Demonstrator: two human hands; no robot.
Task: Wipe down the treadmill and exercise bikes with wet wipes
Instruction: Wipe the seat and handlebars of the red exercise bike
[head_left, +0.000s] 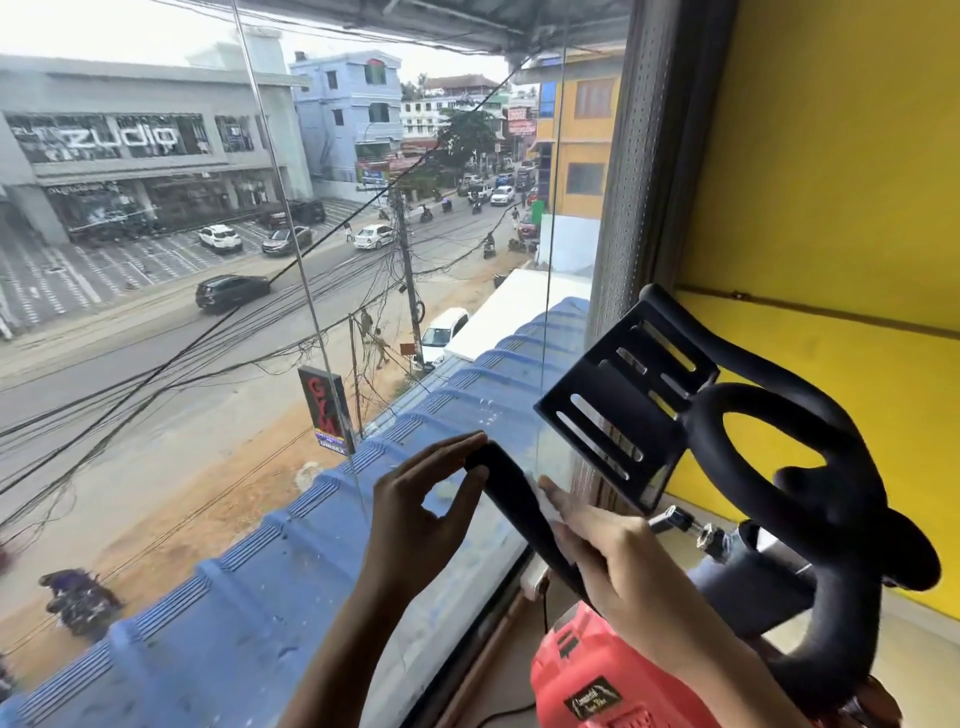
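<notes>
The left hand (421, 512) pinches the tip of the black padded handlebar (511, 491) (thumb beneath, fingers above) while the right hand (623, 566) clasps a white wet wipe (546, 506) round it.

The exercise bike's black padded handlebar (857, 499) fills the 4 o'clock corner; a white wet wipe (546, 506) lies against its left horn.
</notes>
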